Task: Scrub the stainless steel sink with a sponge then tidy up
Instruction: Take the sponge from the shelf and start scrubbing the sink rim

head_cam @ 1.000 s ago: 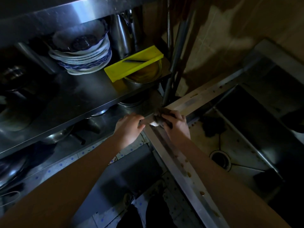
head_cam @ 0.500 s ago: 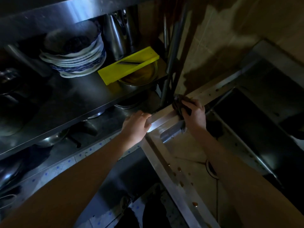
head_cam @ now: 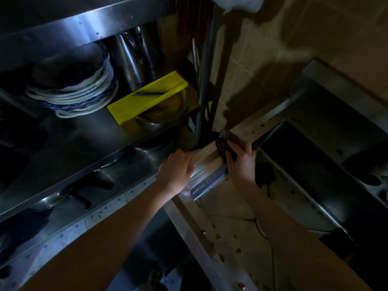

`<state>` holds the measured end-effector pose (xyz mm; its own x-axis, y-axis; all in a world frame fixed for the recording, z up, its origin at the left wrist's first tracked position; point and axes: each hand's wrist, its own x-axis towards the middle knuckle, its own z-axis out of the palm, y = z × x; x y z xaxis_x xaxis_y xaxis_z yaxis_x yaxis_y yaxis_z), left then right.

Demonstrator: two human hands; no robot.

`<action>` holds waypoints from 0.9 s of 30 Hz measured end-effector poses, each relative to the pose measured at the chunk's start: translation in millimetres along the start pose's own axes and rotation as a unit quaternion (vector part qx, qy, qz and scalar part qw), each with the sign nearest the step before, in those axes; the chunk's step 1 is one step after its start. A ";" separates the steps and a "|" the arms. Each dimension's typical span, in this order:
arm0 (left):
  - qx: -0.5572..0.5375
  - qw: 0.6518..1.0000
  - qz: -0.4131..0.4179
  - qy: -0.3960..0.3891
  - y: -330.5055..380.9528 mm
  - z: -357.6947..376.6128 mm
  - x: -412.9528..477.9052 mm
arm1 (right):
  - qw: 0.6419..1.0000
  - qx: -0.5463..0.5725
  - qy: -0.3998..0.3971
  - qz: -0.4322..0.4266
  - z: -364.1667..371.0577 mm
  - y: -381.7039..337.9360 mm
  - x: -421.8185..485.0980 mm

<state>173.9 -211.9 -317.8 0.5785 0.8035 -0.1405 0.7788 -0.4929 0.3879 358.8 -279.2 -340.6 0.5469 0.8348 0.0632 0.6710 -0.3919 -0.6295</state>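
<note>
The stainless steel sink (head_cam: 210,244) fills the lower right, its rim spotted with brown drops. My right hand (head_cam: 241,162) presses a dark sponge (head_cam: 223,143) against the rim at the sink's far left corner, fingers curled over it. My left hand (head_cam: 177,171) grips the outer edge of that same corner, just left of the sponge. Part of the drain (head_cam: 260,227) shows behind my right forearm. A second dark basin (head_cam: 310,164) lies to the right.
A steel shelf (head_cam: 73,148) on the left holds stacked plates (head_cam: 73,89), a yellow slicer (head_cam: 147,97) over a metal bowl, and steel jugs (head_cam: 130,61). Pans sit on the lower shelf. A vertical post (head_cam: 204,80) stands just behind the sink corner. A dark patch (head_cam: 264,173) lies in the basin.
My right hand slid the sponge along the rim from the near corner to the far corner. My left hand kept its grip on the outer edge. The camera drew closer.
</note>
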 end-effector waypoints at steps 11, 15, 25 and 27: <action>0.009 0.999 0.029 0.008 16.1 6.4 32.5 | 0.999 -0.005 -0.040 0.003 -17.0 22.4 36.1; 0.016 0.999 0.036 0.006 25.6 12.6 44.6 | 0.999 -0.005 -0.014 0.032 -29.6 37.2 64.2; 0.015 0.999 0.048 0.022 43.4 18.3 61.2 | 0.993 0.020 -0.024 0.111 -46.8 48.9 101.8; 0.017 0.998 0.052 0.014 49.0 18.1 65.3 | 0.994 0.025 -0.025 0.102 -43.9 42.1 91.4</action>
<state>254.2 -189.6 -324.4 0.6496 0.7566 -0.0754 0.7236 -0.5847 0.3669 459.0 -236.4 -327.4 0.6421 0.7591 -0.1072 0.5227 -0.5357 -0.6631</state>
